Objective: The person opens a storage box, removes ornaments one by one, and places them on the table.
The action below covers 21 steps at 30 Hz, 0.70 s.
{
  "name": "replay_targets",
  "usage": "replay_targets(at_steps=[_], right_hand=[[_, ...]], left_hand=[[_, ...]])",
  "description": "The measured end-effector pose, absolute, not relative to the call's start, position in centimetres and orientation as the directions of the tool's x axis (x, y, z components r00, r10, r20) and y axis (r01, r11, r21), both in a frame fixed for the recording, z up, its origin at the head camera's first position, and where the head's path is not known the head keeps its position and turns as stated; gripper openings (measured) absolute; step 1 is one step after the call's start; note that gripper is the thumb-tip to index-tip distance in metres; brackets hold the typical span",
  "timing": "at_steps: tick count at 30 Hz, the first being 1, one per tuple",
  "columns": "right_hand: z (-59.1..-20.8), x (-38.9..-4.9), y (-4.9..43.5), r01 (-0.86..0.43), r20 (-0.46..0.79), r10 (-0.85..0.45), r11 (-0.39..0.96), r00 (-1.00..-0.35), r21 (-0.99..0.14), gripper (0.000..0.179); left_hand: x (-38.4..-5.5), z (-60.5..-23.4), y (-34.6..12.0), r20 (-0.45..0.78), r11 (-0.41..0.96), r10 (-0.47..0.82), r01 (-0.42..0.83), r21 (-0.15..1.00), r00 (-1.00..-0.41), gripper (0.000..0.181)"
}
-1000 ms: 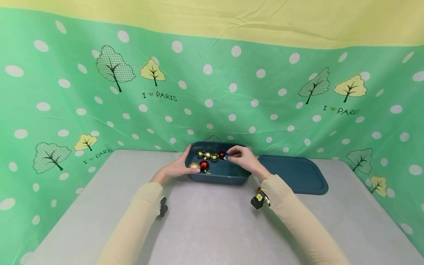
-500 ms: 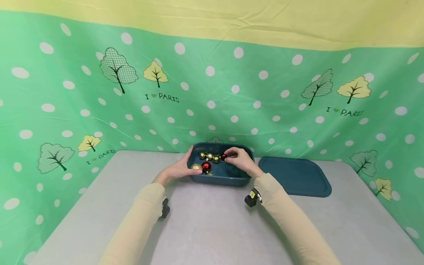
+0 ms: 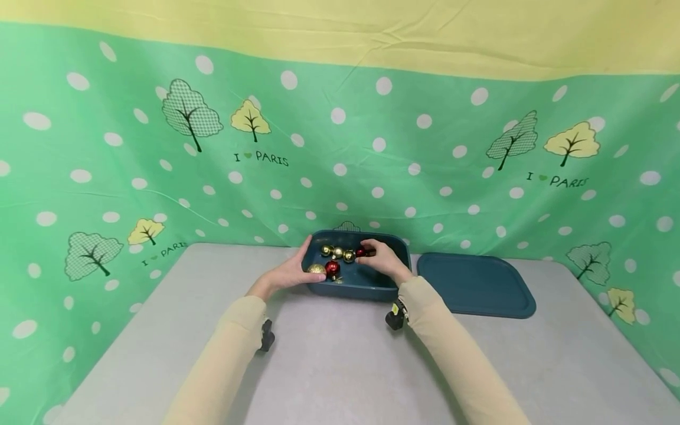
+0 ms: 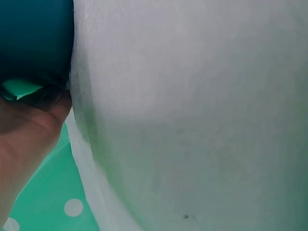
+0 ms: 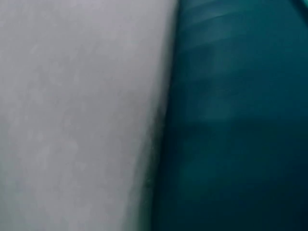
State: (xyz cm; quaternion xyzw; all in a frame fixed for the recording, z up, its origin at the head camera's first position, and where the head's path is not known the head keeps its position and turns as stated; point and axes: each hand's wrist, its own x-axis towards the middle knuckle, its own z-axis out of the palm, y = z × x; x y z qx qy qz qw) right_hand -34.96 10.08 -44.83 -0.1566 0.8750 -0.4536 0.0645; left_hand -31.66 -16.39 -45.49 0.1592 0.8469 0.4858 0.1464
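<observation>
A dark blue plastic box [image 3: 356, 290] stands at the back of the table with several Christmas balls inside. My left hand [image 3: 284, 274] holds the box's left end, thumb over the front rim and fingers along the far left side. Near that thumb lie a glittery gold ball [image 3: 316, 269] and a shiny red ball [image 3: 332, 268]. Several small gold balls, one a shiny gold ball [image 3: 349, 255], form a row behind them. Inside the box my right hand [image 3: 385, 260] pinches a small red ball [image 3: 361, 252] at the end of that row. In the left wrist view my left hand [image 4: 29, 139] is against the box [image 4: 33, 38].
The flat blue lid [image 3: 478, 286] lies on the grey table [image 3: 329, 366] just right of the box. A green polka-dot curtain [image 3: 319, 141] hangs close behind the box. The right wrist view shows mostly table and the box's wall [image 5: 231, 120].
My right hand has moved left and taken hold of the small red ball, bringing it slightly nearer the gold ones. My left hand stays at the box's end.
</observation>
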Motion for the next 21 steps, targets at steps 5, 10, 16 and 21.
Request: replay_targets(at_steps=[5,10,16,21], right_hand=[[-45.01,-34.92,10.09,-0.278,0.019,-0.407,0.588,-0.913,-0.76,0.056],[-44.97,-34.87,9.88,-0.277,-0.012,-0.427,0.607,-0.904,-0.745,0.052],[-45.05,-34.89,9.78,-0.278,-0.022,-0.418,0.64,-0.908,-0.716,0.043],[-45.18,-34.78,9.84,-0.288,-0.02,-0.418,0.66,-0.908,-0.694,0.028]], left_hand=[[-31.6,-45.46,-16.27,-0.098,0.494,0.404,0.127,0.86,-0.909,0.114],[-31.63,-45.38,-16.41,-0.089,0.499,0.416,0.146,0.854,-0.905,0.115],[-31.72,-45.47,-16.42,-0.082,0.49,0.42,0.15,0.858,-0.904,0.115],[-31.78,-45.52,-16.34,-0.09,0.497,0.423,0.148,0.855,-0.902,0.116]])
